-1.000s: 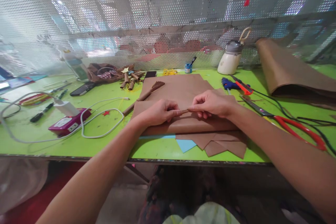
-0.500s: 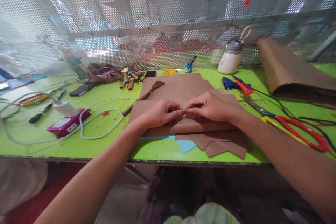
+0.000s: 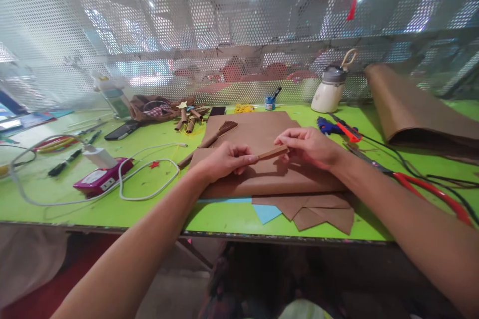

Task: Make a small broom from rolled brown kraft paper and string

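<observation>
My left hand [image 3: 223, 159] and my right hand [image 3: 309, 145] each pinch one end of a thin rolled strip of brown paper [image 3: 272, 152], held a little above a stack of brown paper sheets [image 3: 262, 169] on the green table [image 3: 157, 199]. Both hands have their fingers closed on the strip. A brown paper stick with a fringed end [image 3: 209, 140] lies on the sheets just beyond my left hand. Smaller brown paper pieces [image 3: 322, 212] and a blue sheet [image 3: 265, 212] stick out from under the stack at the front.
Red-handled scissors [image 3: 426, 187] and a blue and orange glue gun [image 3: 335, 127] lie to the right. A roll of brown paper [image 3: 407, 104] and a white jug [image 3: 329, 89] stand behind. Left: a pink box [image 3: 101, 177] with a white cable, a phone [image 3: 121, 130], rolled paper tubes [image 3: 189, 117].
The hands had drawn together over the strip low on the sheets. Now they are apart, with the strip lifted and showing between them, its right end higher.
</observation>
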{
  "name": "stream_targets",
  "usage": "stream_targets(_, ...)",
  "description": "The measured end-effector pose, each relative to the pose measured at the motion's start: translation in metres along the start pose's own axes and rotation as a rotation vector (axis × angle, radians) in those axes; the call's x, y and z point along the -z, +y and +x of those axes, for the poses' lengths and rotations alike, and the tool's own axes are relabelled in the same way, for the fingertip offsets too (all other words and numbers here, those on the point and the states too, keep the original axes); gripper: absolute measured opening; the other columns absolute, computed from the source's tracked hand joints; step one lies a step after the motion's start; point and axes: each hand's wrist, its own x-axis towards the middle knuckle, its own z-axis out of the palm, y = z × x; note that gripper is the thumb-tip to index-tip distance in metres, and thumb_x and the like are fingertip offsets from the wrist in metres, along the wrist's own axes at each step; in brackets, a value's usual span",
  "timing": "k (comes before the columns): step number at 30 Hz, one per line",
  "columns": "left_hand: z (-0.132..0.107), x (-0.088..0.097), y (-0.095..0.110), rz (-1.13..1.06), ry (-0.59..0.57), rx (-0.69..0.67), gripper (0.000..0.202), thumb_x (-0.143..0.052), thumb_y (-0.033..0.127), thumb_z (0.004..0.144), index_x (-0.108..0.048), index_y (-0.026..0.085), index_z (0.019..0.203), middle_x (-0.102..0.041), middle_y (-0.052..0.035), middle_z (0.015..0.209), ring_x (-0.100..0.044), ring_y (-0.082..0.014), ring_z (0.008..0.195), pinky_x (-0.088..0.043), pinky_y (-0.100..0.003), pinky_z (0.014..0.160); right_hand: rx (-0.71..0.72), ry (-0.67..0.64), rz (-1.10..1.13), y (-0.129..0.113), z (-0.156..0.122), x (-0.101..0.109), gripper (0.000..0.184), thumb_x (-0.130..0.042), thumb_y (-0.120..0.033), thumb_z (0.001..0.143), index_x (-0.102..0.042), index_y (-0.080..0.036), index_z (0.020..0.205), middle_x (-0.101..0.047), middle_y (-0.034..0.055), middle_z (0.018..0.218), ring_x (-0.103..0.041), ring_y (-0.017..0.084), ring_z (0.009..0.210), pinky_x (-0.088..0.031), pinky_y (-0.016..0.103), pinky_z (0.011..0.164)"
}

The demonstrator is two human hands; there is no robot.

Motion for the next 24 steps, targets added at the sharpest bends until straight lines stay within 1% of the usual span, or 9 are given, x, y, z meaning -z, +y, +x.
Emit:
stream_targets(1, -0.001, -0.001, 0.000, -0.014, -0.001, -0.007, 0.032, -0.054, 0.046, 0.083, -0.056, 0.014, 0.077, -0.045, 0.0063, 0.048, -0.035, -0.0062, 0.045, -0.024, -0.020, 0.047, 0.000, -0.029, 0.004, 0.000, -0.001, -0.002, 0.029, -0.073, -0.031, 0.072, -0.064, -0.014, 0.095, -0.070, 0.0032, 0.070, -0.065, 0.013, 0.060, -0.052, 0.025, 0.060)
stream_targets(3, -0.002, -0.002, 0.002, -0.044, -0.015, -0.023, 0.033, -0.051, 0.045, 0.085, -0.054, 0.014, 0.075, -0.045, 0.0059, 0.050, -0.035, -0.0065, 0.047, -0.027, -0.021, 0.050, 0.010, -0.126, -0.010, -0.001, -0.003, -0.009, 0.040, -0.075, -0.025, 0.070, -0.063, -0.017, 0.108, -0.072, 0.0050, 0.085, -0.068, 0.015, 0.073, -0.054, 0.028, 0.069)
stream_targets(4, -0.003, -0.004, 0.002, -0.064, -0.031, -0.033, 0.033, -0.049, 0.045, 0.086, -0.053, 0.014, 0.073, -0.045, 0.0056, 0.051, -0.036, -0.0068, 0.049, -0.028, -0.021, 0.052, 0.031, -0.171, -0.025, -0.002, -0.004, -0.012, 0.041, -0.074, -0.024, 0.071, -0.063, -0.018, 0.110, -0.072, 0.0054, 0.090, -0.068, 0.016, 0.078, -0.054, 0.030, 0.072)
stream_targets(6, -0.004, -0.006, 0.004, -0.106, -0.069, -0.045, 0.033, -0.047, 0.043, 0.087, -0.051, 0.014, 0.071, -0.044, 0.0049, 0.054, -0.038, -0.0075, 0.052, -0.032, -0.022, 0.057, 0.106, -0.203, -0.060, -0.003, -0.006, -0.019, 0.033, -0.073, -0.024, 0.072, -0.067, -0.018, 0.104, -0.072, 0.0045, 0.091, -0.067, 0.016, 0.080, -0.054, 0.031, 0.075)
stream_targets(8, -0.004, -0.008, 0.005, -0.137, -0.095, -0.042, 0.030, -0.047, 0.041, 0.088, -0.053, 0.014, 0.075, -0.044, 0.0048, 0.055, -0.039, -0.0083, 0.054, -0.034, -0.023, 0.060, 0.165, -0.181, -0.108, -0.005, -0.007, -0.023, 0.025, -0.072, -0.026, 0.073, -0.070, -0.018, 0.096, -0.072, 0.0035, 0.085, -0.067, 0.017, 0.078, -0.054, 0.032, 0.074)
stream_targets(11, -0.005, -0.009, 0.006, -0.149, -0.105, -0.022, 0.029, -0.047, 0.040, 0.088, -0.056, 0.013, 0.081, -0.045, 0.0044, 0.056, -0.040, -0.0088, 0.055, -0.035, -0.023, 0.059, 0.175, -0.138, -0.163, -0.006, -0.007, -0.025, 0.024, -0.073, -0.029, 0.071, -0.071, -0.018, 0.093, -0.073, 0.0040, 0.083, -0.068, 0.018, 0.078, -0.054, 0.033, 0.075)
stream_targets(16, -0.005, -0.007, 0.005, -0.181, -0.110, -0.012, 0.030, -0.052, 0.042, 0.085, -0.057, 0.013, 0.088, -0.048, 0.0041, 0.057, -0.040, -0.0072, 0.052, -0.032, -0.021, 0.052, 0.118, -0.156, -0.133, -0.007, -0.011, -0.025, 0.032, -0.076, -0.027, 0.068, -0.070, -0.017, 0.098, -0.073, 0.0063, 0.090, -0.069, 0.021, 0.084, -0.055, 0.034, 0.078)
stream_targets(20, -0.004, -0.006, 0.003, -0.215, -0.084, -0.003, 0.030, -0.057, 0.042, 0.082, -0.056, 0.014, 0.095, -0.051, 0.0044, 0.058, -0.041, -0.0059, 0.047, -0.031, -0.019, 0.047, 0.121, -0.161, -0.118, -0.007, -0.012, -0.022, 0.036, -0.076, -0.025, 0.069, -0.069, -0.018, 0.103, -0.072, 0.0076, 0.097, -0.068, 0.021, 0.085, -0.054, 0.034, 0.079)
stream_targets(24, -0.004, -0.008, 0.004, -0.185, -0.018, -0.002, 0.032, -0.060, 0.041, 0.081, -0.059, 0.013, 0.096, -0.053, 0.0035, 0.058, -0.043, -0.0060, 0.045, -0.034, -0.019, 0.045, 0.169, -0.130, -0.142, -0.003, -0.009, -0.018, 0.030, -0.072, -0.025, 0.074, -0.069, -0.017, 0.103, -0.072, 0.0069, 0.088, -0.068, 0.019, 0.078, -0.053, 0.034, 0.076)
